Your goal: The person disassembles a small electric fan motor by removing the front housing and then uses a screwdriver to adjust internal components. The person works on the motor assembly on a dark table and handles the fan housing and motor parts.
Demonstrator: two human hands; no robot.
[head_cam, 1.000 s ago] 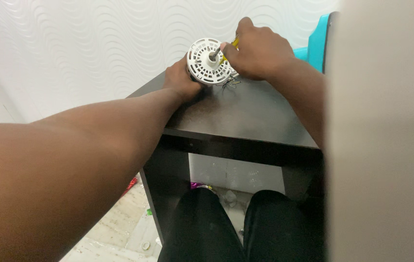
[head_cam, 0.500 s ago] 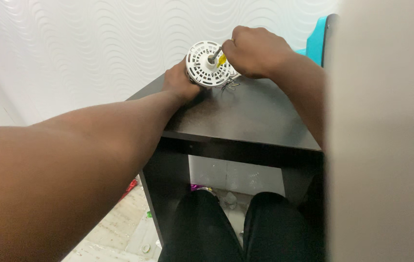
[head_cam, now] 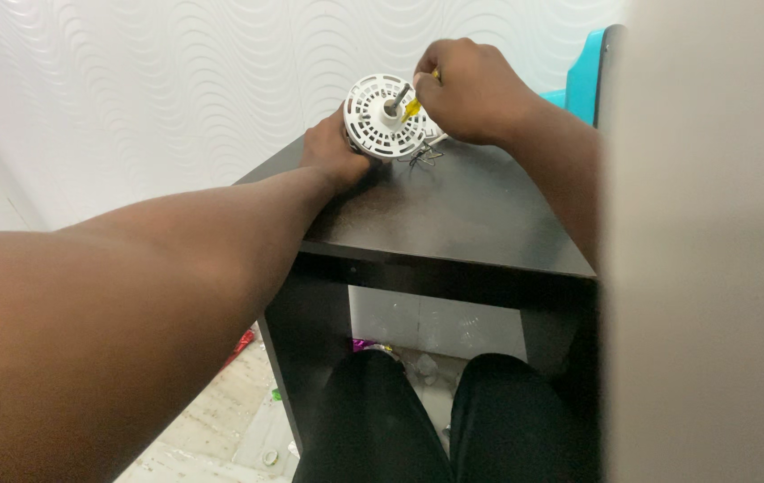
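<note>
A round white fan motor housing (head_cam: 384, 118) with vent slots and a grey centre shaft rests tilted on the far part of a dark brown table (head_cam: 462, 215). My left hand (head_cam: 333, 152) grips its lower left side and steadies it. My right hand (head_cam: 471, 89) is closed around a yellow-handled screwdriver (head_cam: 411, 108), whose tip meets the housing face just right of the shaft. Thin wires (head_cam: 425, 156) trail from the motor onto the tabletop.
A turquoise plastic object (head_cam: 581, 85) stands at the table's far right. A pale blurred panel (head_cam: 713, 241) fills the right side. A white wavy-textured wall (head_cam: 131, 89) is behind. My knees (head_cam: 427, 420) sit under the table, with small bits of litter on the floor (head_cam: 248, 429).
My right hand with the screwdriver has shifted slightly up and left over the motor face. My left hand keeps its grip on the housing.
</note>
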